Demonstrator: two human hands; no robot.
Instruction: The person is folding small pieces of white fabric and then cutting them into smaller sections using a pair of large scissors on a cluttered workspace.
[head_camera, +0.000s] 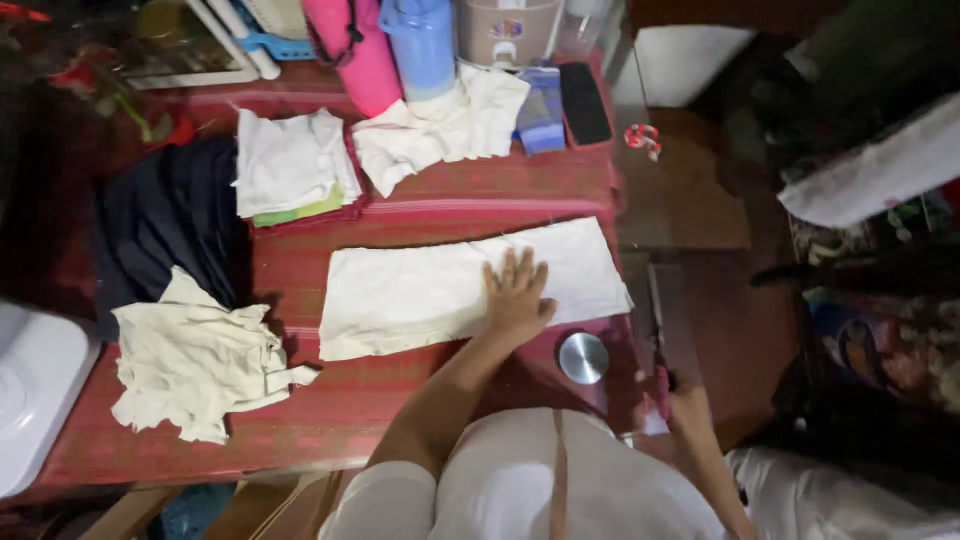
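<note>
A long cream cloth (420, 290) lies spread flat on the red striped tablecloth (400, 400). My left hand (515, 295) presses palm down on its right half, fingers spread. At the table's right edge, my right hand (690, 410) grips a thin long tool with a pink handle (658, 350), possibly scissors. The tool runs along the table edge just right of the cloth. A small round metal lid (583, 357) sits between my two hands.
A crumpled cream cloth (195, 360) lies front left, beside a dark garment (170, 220). Folded white cloths (290, 165) and another white cloth (440, 125) lie behind. Pink (355, 45) and blue bottles (420, 40) stand at the back. A white appliance (35, 380) is far left.
</note>
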